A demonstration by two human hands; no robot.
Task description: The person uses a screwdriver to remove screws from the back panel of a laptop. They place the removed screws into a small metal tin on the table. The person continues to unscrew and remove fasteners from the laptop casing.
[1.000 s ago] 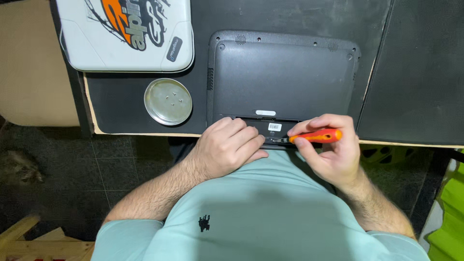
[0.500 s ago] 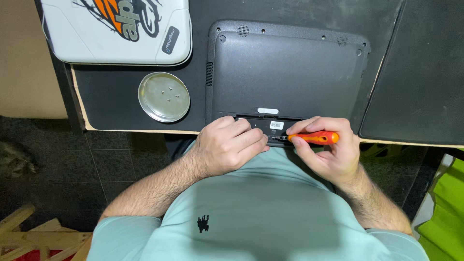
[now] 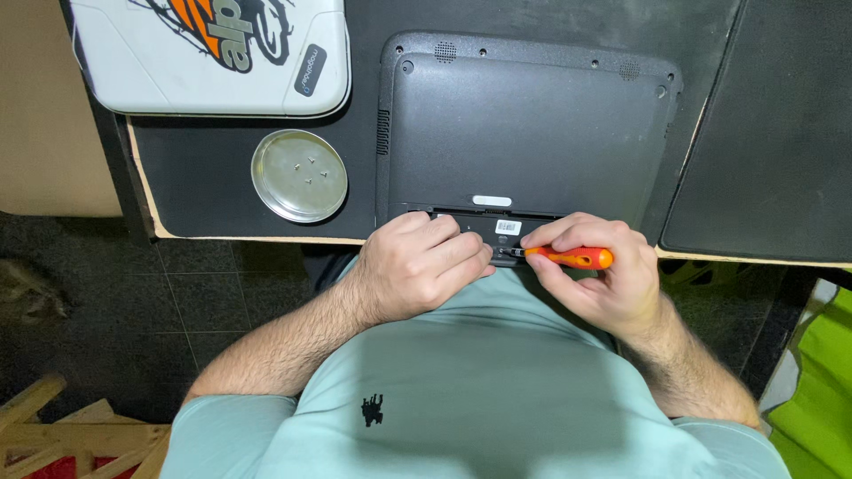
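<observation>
Orange screwdriver (image 3: 568, 258) and both hands slightly nearer the laptop's (image 3: 532, 133) near edge than before.

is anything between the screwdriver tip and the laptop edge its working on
Nothing visible does. The orange screwdriver in the right hand points at the laptop near edge; the left hand rests beside the tip, not across it.

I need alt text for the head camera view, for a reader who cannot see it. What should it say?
Seen from above, a right hand holds an orange-handled screwdriver against the near edge of an upturned dark grey laptop, while the left hand rests on that edge. A round metal dish holding small screws sits left of it on the black mat.
</observation>
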